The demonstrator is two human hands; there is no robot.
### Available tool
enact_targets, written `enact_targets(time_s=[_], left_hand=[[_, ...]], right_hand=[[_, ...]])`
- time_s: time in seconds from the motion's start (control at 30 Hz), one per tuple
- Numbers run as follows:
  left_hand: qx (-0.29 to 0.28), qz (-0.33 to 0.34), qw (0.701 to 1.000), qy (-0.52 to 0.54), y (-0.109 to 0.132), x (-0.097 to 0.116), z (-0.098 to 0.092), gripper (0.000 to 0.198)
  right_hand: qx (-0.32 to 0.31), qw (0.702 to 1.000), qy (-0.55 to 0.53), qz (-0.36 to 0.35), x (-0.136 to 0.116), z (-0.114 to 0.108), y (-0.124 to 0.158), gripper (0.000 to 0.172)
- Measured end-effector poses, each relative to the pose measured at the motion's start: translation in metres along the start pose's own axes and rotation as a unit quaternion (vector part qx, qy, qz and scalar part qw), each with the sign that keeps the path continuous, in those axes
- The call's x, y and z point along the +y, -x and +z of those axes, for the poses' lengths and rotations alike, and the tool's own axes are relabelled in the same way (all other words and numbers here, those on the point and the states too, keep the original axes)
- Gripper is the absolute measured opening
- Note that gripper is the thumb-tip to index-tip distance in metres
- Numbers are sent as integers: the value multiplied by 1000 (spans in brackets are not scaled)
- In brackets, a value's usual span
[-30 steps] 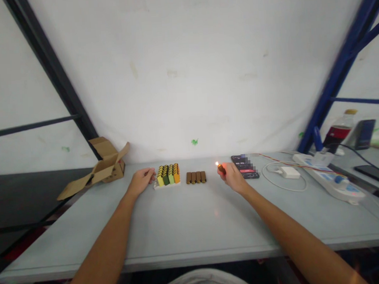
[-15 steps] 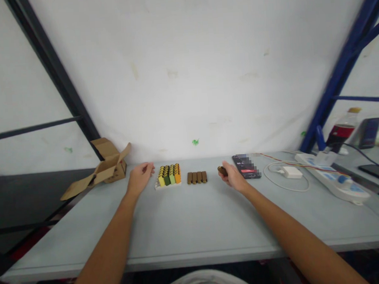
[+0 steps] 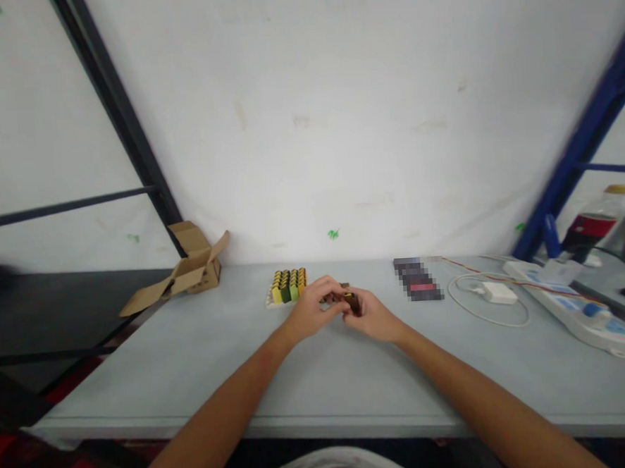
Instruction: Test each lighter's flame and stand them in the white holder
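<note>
Both hands meet over the middle of the table. My right hand (image 3: 371, 316) is closed around a small dark brown piece (image 3: 353, 302) with a yellowish spot on it; its exact kind is too small to tell. My left hand (image 3: 317, 310) comes in from the left, its thumb and fingers curved and their tips at the same piece. A row of similar brown pieces on the table is mostly hidden behind my hands. Just left of them, a white tray (image 3: 270, 301) bears several upright small blocks (image 3: 289, 285) in yellow, green and orange with dark tops.
An opened cardboard box (image 3: 195, 266) stands at the back left. To the right lie a phone (image 3: 418, 280), a white charger (image 3: 499, 292) with its cable, and a power strip (image 3: 576, 309). A cola bottle (image 3: 592, 224) stands farther right.
My left hand has moved right from beside the tray, and my right hand has moved left with the brown piece, so the two now meet. The view has shifted slightly left.
</note>
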State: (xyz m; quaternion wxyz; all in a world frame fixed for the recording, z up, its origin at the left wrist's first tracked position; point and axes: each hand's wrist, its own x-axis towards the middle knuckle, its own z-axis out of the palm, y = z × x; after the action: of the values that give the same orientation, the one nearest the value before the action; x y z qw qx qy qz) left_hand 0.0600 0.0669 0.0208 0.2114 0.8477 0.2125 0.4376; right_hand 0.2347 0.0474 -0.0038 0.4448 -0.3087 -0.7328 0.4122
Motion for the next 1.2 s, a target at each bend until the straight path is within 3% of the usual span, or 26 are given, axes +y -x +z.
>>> enact_targets(time_s=[0.1,0.2,0.27,0.37,0.4,0.47,0.57,0.67,0.73,0.83,1.0,1.2], left_hand=[[-2,-2,1000,-1,1,2,-4,10],[22,-23,999,-28,0,-1,-21,11],[109,-73,990,-46,0,-10,-42,15],[317,-134,936,-69,5,-34,-85,22],[364,-149,915,-89,8,-43,-100,23],[401,-194,889,-110,18,-62,-124,21],[309,-249,911,-110,34,-85,-138,21],[211,-279,932,-98,43,-100,-131,26],[179,-282,940,-74,44,-105,-124,31],[156,-281,946,-43,43,-108,-118,37],[143,-274,950,-48,43,-110,-120,37],[119,-273,948,-115,43,-108,-120,34]], right_hand=[[-19,1000,5,-3,-1,7,1,25],[-44,997,55,-7,-7,5,4,42],[-37,991,122,-28,-8,-3,5,52],[19,973,225,-43,3,-25,4,48],[35,967,247,-42,10,-33,4,44],[55,958,279,-27,25,-47,2,41],[87,955,285,20,44,-60,-1,33],[102,954,279,37,52,-64,-2,29],[106,952,284,29,54,-65,-2,28],[89,951,297,-10,56,-64,-3,36],[6,931,353,-90,59,-53,-5,59],[-50,909,404,-89,49,-47,-6,50]])
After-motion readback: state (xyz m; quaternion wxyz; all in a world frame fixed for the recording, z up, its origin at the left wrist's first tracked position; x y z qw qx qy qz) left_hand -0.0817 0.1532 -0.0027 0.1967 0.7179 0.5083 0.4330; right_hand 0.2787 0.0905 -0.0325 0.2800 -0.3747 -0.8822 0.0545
